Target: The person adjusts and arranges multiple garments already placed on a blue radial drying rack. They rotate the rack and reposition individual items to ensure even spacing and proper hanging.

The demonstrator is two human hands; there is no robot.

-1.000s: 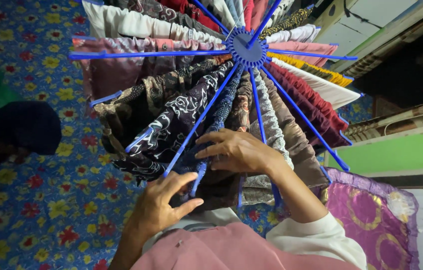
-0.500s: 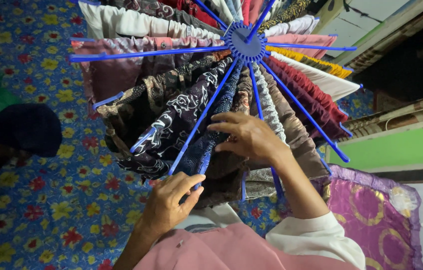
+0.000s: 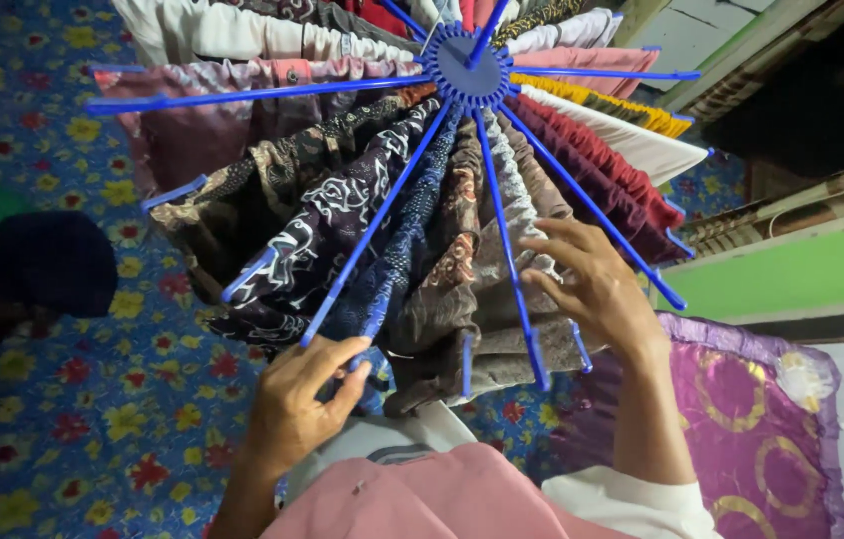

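Left hand (image 3: pixel 297 404), fingers curled, pinches the lower edge of a dark blue patterned cloth (image 3: pixel 397 265) at the outer end of one spoke of a round blue plastic drying rack (image 3: pixel 469 68). Right hand (image 3: pixel 592 284), fingers spread and loosely open, lies flat on a grey-brown gathered cloth (image 3: pixel 507 255) beside a neighbouring spoke and grips nothing. Seen from above, the rack has a toothed central hub with thin straight spokes fanning outward like wheel ribs, each ending in a small clip tab. One folded garment hangs over each spoke: a black cloth with white swirls (image 3: pixel 327 225), a brown printed cloth (image 3: pixel 452 240), a maroon cloth (image 3: pixel 607 180), a white cloth (image 3: pixel 641 145), a yellow striped cloth (image 3: pixel 607 115) and a dusty pink cloth (image 3: pixel 208 120). The rack stands directly in front of the person, over a blue floor covering with red and yellow flowers (image 3: pixel 83 399). A purple satin cushion with gold rings (image 3: pixel 756 419) lies at the right.
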